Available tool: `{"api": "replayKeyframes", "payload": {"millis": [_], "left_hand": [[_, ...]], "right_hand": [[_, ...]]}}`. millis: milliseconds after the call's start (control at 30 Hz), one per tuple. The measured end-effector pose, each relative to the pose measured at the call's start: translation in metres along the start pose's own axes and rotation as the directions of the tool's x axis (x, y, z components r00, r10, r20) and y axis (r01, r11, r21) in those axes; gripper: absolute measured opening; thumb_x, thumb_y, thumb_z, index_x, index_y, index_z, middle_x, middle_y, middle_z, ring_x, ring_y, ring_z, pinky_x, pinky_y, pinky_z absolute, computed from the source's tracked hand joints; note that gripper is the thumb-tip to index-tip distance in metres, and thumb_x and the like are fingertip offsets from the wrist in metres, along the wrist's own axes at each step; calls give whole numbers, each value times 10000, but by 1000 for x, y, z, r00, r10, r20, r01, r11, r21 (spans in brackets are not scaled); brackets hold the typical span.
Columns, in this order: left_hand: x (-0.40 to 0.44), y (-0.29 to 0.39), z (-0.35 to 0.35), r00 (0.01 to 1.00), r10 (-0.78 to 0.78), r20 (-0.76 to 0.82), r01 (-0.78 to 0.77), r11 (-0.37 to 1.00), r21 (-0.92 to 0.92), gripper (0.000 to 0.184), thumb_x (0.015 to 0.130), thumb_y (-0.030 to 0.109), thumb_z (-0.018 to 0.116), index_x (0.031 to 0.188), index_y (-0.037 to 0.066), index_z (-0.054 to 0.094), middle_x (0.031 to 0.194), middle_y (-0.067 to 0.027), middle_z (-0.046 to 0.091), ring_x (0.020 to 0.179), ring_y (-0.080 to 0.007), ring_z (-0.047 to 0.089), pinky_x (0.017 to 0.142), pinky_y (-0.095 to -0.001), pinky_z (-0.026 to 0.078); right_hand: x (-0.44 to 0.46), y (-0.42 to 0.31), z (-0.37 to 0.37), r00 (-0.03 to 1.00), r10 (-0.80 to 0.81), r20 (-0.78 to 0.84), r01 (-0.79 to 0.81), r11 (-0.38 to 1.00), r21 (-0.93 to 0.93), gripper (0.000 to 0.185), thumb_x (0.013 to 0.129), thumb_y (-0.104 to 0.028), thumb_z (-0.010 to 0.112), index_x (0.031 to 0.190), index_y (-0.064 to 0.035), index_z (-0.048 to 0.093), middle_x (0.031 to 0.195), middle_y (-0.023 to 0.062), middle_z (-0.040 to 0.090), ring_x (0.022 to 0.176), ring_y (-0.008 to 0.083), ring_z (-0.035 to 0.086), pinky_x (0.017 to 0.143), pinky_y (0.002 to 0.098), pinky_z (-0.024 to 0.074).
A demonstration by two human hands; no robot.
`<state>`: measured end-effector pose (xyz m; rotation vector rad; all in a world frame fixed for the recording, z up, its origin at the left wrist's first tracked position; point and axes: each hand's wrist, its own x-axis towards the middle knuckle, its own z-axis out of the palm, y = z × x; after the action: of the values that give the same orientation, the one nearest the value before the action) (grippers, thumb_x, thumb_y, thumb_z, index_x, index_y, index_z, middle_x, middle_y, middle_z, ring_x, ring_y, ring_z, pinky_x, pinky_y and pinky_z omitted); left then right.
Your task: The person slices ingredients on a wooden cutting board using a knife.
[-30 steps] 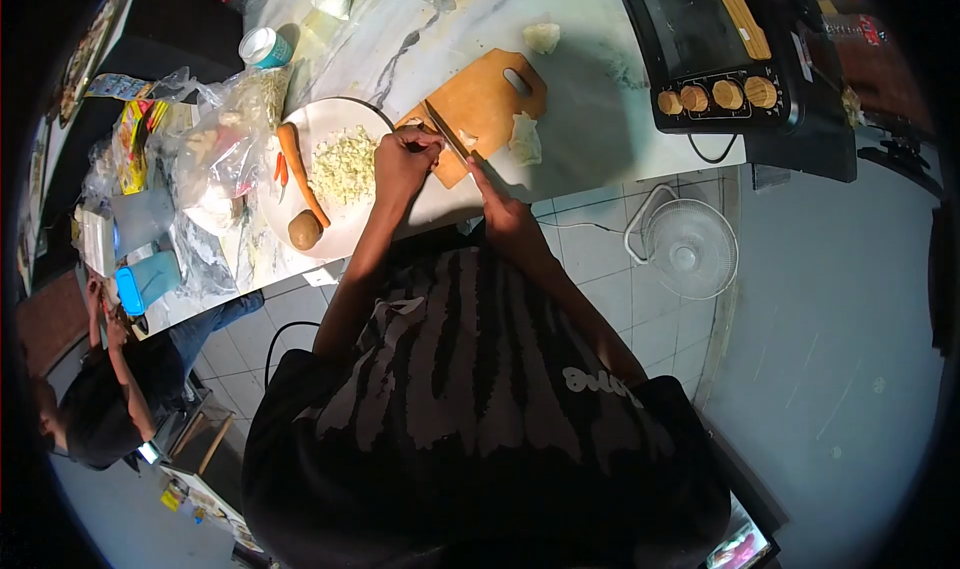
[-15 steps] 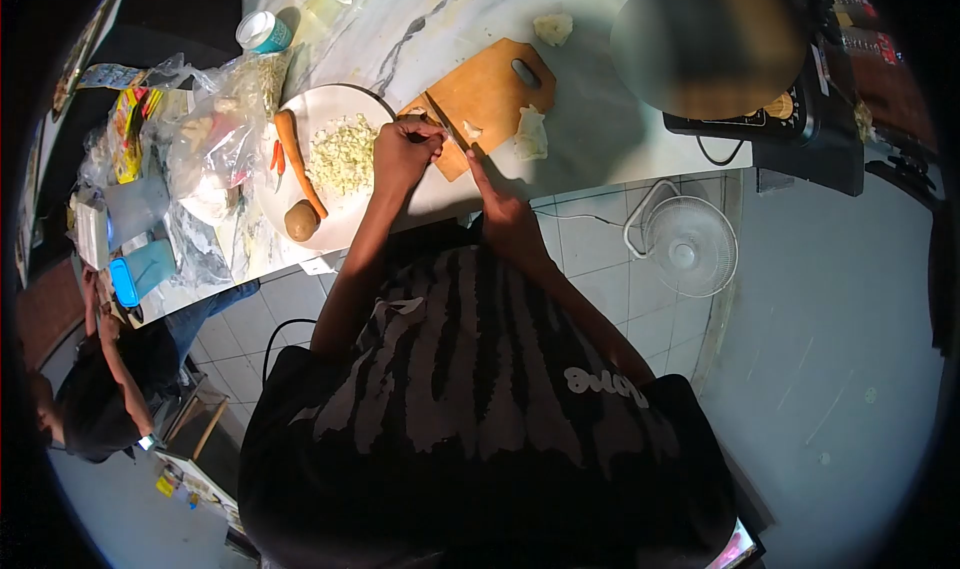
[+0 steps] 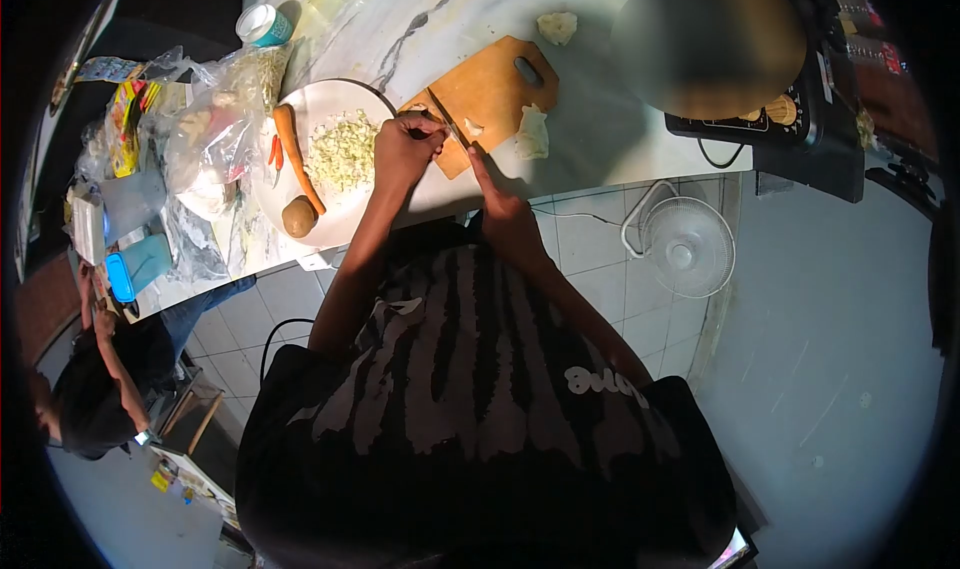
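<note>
Over the near end of a wooden cutting board [image 3: 490,74], my right hand [image 3: 508,214] is closed on a knife [image 3: 447,114], its index finger stretched along the blade. The handle is hidden in my grip. My left hand [image 3: 405,157] is pinched beside the blade, and whatever sits between its fingertips is too small to make out. A small pale piece [image 3: 473,127] lies on the board right of the knife. Left of my left hand is a white plate [image 3: 345,224] with chopped pale vegetable [image 3: 342,154], a carrot [image 3: 297,159], red chilies [image 3: 275,153] and a round brown potato [image 3: 298,217].
Pale peelings [image 3: 531,132] lie by the board, with another scrap [image 3: 557,28] behind. A black stove [image 3: 825,119] stands right, plastic bags [image 3: 215,134] and a blue-lidded container [image 3: 122,277] left. Below are a white fan [image 3: 683,254] and another person [image 3: 110,389] at the far left.
Both hands stay at nearly the same spot, the knife shifting only slightly. The whole view has moved a little.
</note>
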<state>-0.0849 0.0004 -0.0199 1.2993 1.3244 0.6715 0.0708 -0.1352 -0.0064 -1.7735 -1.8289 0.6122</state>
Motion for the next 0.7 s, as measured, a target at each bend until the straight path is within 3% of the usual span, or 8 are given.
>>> {"api": "replayKeyframes", "payload": {"millis": [67,133,167,233,467,567,633,700], "left_hand": [[0,-3,1,1000,15,8,-15,1000,-10,110,865,54,721,882,-53,743,679,-55,696,568,-77,606,549,-239,474],[-2,5,1,1000,-16,-17,17,999,43,116,862,66,732,885,-47,745,668,-50,690,562,-78,605,545,-238,472],[-1,0,2,1000,11,-19,-10,999,42,112,858,65,736,876,-46,744,664,-49,687,560,-80,605,541,-239,471],[0,-2,1,999,38,-10,-37,998,44,111,857,65,737,871,-46,741,666,-48,687,561,-80,606,541,-239,471],[-2,-3,3,994,96,-46,-90,989,117,115,865,80,736,892,-32,734,676,-41,682,558,-82,611,536,-239,467],[2,-3,0,996,92,0,-91,993,77,115,879,83,722,914,-26,735,673,-37,676,557,-82,610,535,-238,466],[1,-1,-2,997,65,47,-64,998,-6,104,886,64,702,929,-26,734,660,-30,664,553,-84,605,532,-238,464],[-2,0,-3,996,69,61,-69,998,2,109,889,49,688,960,-24,728,660,-27,658,550,-83,596,534,-237,463]], "right_hand": [[1,4,1,999,29,21,-29,999,37,804,792,131,476,1547,-132,392,698,215,580,618,386,608,608,474,498],[8,7,0,971,-168,-169,177,984,37,776,825,105,462,1556,-137,369,744,244,606,631,409,611,636,503,491],[10,7,0,968,-173,-182,182,983,31,776,825,105,462,1556,-137,369,744,244,606,631,409,611,636,503,491],[12,3,-6,975,135,177,-145,988,45,802,837,50,477,1581,-194,306,672,252,576,632,420,627,622,501,501],[-6,27,-1,998,-14,54,7,992,128,776,867,14,465,1585,-210,276,686,269,592,632,452,622,620,527,500],[-1,23,-6,996,12,92,-26,989,149,761,881,1,472,1583,-213,275,698,274,595,669,469,623,646,532,500],[0,12,-15,970,126,206,-159,975,152,704,931,-29,469,1581,-215,271,813,302,624,744,490,624,699,531,504],[0,9,-15,980,121,160,-149,973,175,647,976,-68,448,1580,-231,282,836,292,625,750,471,622,717,505,497]]}}
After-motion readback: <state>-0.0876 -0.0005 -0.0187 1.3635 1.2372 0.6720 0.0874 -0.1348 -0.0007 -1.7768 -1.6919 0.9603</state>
